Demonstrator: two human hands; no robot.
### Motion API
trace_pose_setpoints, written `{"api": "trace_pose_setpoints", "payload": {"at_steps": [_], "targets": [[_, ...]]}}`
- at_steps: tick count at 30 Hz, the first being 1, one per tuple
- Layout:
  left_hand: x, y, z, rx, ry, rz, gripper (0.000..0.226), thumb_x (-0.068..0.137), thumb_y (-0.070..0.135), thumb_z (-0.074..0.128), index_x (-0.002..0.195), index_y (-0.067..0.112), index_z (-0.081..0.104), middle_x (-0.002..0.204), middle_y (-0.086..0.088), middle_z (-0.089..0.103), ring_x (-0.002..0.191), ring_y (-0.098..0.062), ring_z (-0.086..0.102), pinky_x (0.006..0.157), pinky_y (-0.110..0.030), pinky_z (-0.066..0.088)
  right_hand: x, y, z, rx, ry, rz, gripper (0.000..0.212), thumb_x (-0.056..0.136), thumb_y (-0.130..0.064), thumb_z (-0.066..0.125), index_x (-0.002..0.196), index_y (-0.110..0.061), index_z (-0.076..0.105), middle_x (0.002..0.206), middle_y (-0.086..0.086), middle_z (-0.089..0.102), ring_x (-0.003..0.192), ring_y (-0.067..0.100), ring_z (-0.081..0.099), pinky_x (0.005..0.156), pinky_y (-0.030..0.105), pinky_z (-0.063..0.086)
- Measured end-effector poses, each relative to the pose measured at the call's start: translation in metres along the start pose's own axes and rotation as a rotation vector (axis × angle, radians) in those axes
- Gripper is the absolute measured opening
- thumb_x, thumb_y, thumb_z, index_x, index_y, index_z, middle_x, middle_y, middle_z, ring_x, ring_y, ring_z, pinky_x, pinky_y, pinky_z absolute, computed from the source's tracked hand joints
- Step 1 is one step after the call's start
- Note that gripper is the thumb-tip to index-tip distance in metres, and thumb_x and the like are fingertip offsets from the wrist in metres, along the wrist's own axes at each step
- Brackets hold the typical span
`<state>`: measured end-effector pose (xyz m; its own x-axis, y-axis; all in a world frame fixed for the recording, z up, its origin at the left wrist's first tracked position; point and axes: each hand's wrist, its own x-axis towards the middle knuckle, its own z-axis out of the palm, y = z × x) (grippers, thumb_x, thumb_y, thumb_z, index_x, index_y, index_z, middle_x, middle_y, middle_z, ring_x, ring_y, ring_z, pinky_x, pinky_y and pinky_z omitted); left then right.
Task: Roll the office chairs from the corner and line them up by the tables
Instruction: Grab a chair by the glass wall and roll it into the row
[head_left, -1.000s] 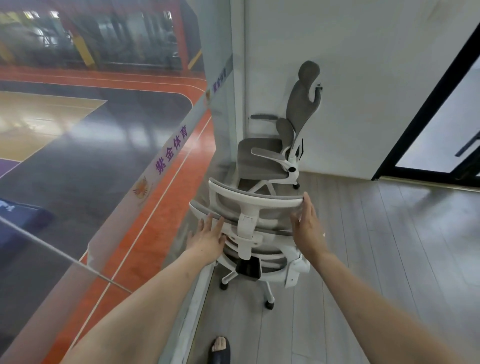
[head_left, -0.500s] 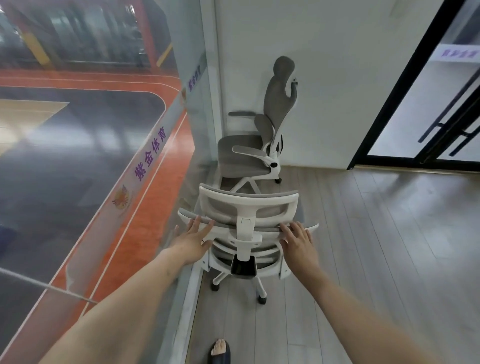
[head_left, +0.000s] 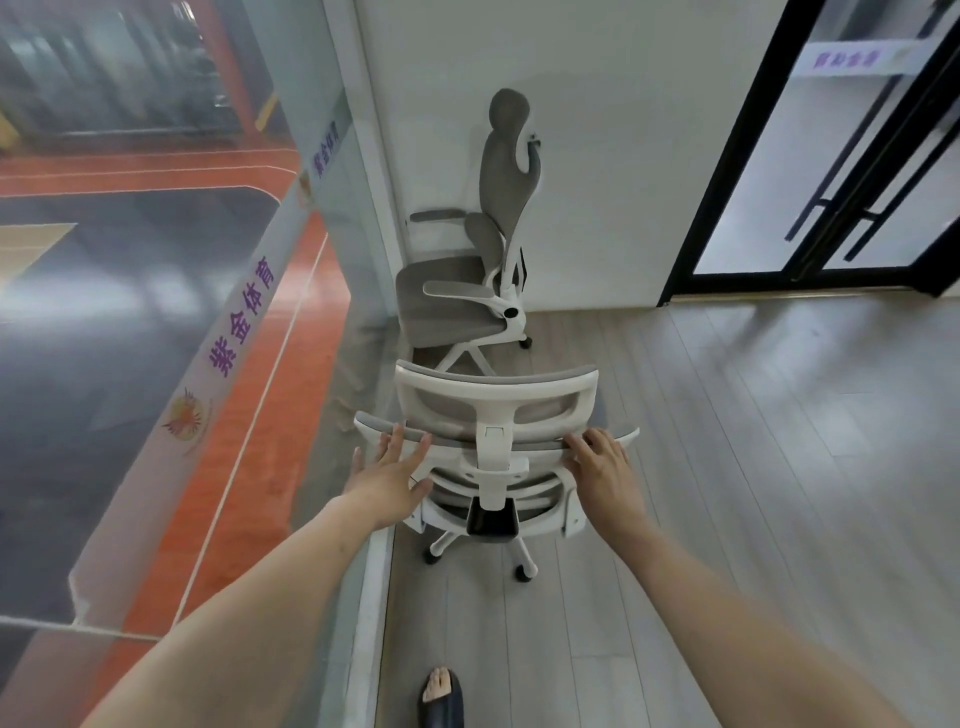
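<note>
1. Fingers: left hand (head_left: 390, 480) has them spread and near straight, tips laid on the top rim of the near chair (head_left: 496, 452) at its L end, not wrapped round it. Right hand (head_left: 602, 465) has fingers bent over the same rim at the R end; whether they curl fully under is hidden, so I'd call it a light hook rather than a firm grip.
2. Where things are: near chair stands w/ its back to the person, close beside the glass wall (head_left: 291, 322) on the L, casters on the wood floor (head_left: 727, 467). Second chair (head_left: 467, 291) sits just behind it in the corner, against the white wall. No tables in view.
3. Step, as I judge it: getting hold of the backrest before pulling the chair out.
4. To do it well: close both hands round the rim, not just fingertips, esp. the L.
5. Pull straight back, even on both sides, or the base probably swings into the glass.
6. Mind the foot (head_left: 440, 699) directly behind the casters.
7. Keep force low on the frame so the chair rolls, not tips.
</note>
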<state>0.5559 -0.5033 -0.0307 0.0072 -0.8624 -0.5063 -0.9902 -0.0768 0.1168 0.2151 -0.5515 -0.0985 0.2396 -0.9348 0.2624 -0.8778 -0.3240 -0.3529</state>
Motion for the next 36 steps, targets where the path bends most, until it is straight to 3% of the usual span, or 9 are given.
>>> {"api": "trace_pose_setpoints", "payload": {"at_steps": [9,16,21,26,32,36], "targets": [[0.020,0.104,-0.003,0.042,-0.024,0.154,0.071,0.107,0.059,0.031,0.160,0.048,-0.015,0.167,0.000,-0.032,0.157,-0.024,-0.021,0.126,-0.059,-0.007,-0.058,0.077,-0.048,-0.070,0.087,0.165,0.029,0.089,-0.009,0.073,0.115,-0.015,0.062,0.108,0.004,0.058,0.110,0.029,0.055,0.091,0.044,0.051],[0.036,0.207,-0.004,0.156,-0.033,0.399,0.072,0.105,0.059,0.031,0.163,0.044,-0.009,0.168,-0.002,-0.030,0.158,-0.026,-0.019,0.124,-0.066,-0.002,-0.133,0.128,-0.097,-0.097,0.166,0.420,0.030,0.089,-0.006,0.073,0.116,-0.014,0.062,0.115,0.005,0.056,0.111,0.031,0.055,0.091,0.045,0.050],[0.043,0.294,-0.001,0.295,-0.040,0.591,0.068,0.106,0.061,0.024,0.164,0.040,-0.006,0.171,-0.007,-0.023,0.159,-0.029,-0.015,0.124,-0.066,0.001,-0.200,0.151,-0.126,-0.154,0.239,0.682,0.029,0.097,-0.021,0.066,0.125,-0.016,0.060,0.125,0.004,0.056,0.125,0.032,0.051,0.095,0.049,0.051],[0.044,0.380,0.017,0.380,-0.059,0.796,0.069,0.104,0.066,0.023,0.164,0.043,-0.003,0.172,-0.005,-0.021,0.159,-0.029,-0.016,0.121,-0.071,-0.003,-0.276,0.162,-0.153,-0.294,0.216,0.890,0.061,0.088,-0.020,0.074,0.144,-0.015,0.052,0.148,0.012,0.050,0.145,0.037,0.038,0.116,0.050,0.038],[0.010,0.497,0.050,0.485,-0.110,1.010,0.071,0.103,0.068,0.024,0.164,0.043,-0.001,0.172,-0.005,-0.021,0.159,-0.029,-0.015,0.122,-0.070,-0.002,-0.374,0.177,-0.178,-0.297,0.254,1.183,0.068,0.101,-0.038,0.058,0.161,-0.022,0.030,0.169,0.012,0.024,0.159,0.031,0.011,0.126,0.051,0.020],[-0.028,0.576,0.080,0.557,-0.139,1.126,0.070,0.102,0.070,0.020,0.163,0.045,-0.003,0.171,-0.002,-0.024,0.159,-0.026,-0.016,0.120,-0.073,-0.004,-0.433,0.194,-0.197,-0.310,0.374,1.323,0.066,0.102,-0.044,0.057,0.160,-0.024,0.031,0.172,0.014,0.013,0.160,0.031,0.003,0.127,0.051,0.019]]}}
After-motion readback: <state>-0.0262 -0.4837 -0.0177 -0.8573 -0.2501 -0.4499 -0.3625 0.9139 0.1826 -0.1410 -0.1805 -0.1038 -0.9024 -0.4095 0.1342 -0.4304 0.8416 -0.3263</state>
